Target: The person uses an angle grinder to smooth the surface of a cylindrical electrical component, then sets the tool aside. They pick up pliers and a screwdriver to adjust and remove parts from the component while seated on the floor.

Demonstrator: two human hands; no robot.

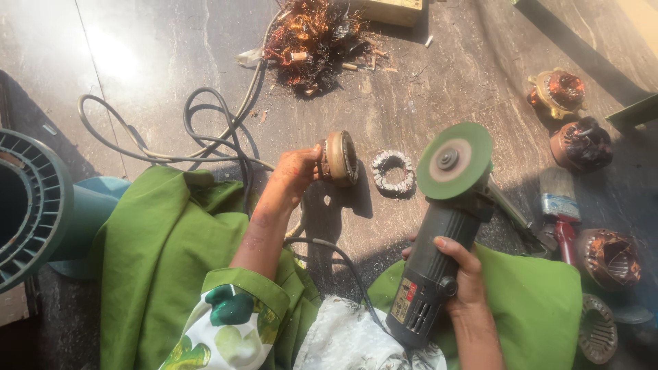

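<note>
My left hand [296, 171] grips a round brownish motor stator [340, 158] and holds it on edge just above the dark stone floor. In my right hand [464, 274] is the dark body of an angle grinder [432, 264], whose green disc [454, 161] faces up. The disc hangs to the right of the stator, apart from it. Between them a small ring of grey metal laminations [393, 171] lies on the floor. My green-clothed knees frame the lower view.
A heap of burnt copper wire [312, 38] lies at the top. Copper-wound stators [558, 90] [582, 145] [610, 259] and a paintbrush [560, 205] sit at the right. A teal fan housing [31, 199] stands left. Grey cables [205, 140] loop across the floor.
</note>
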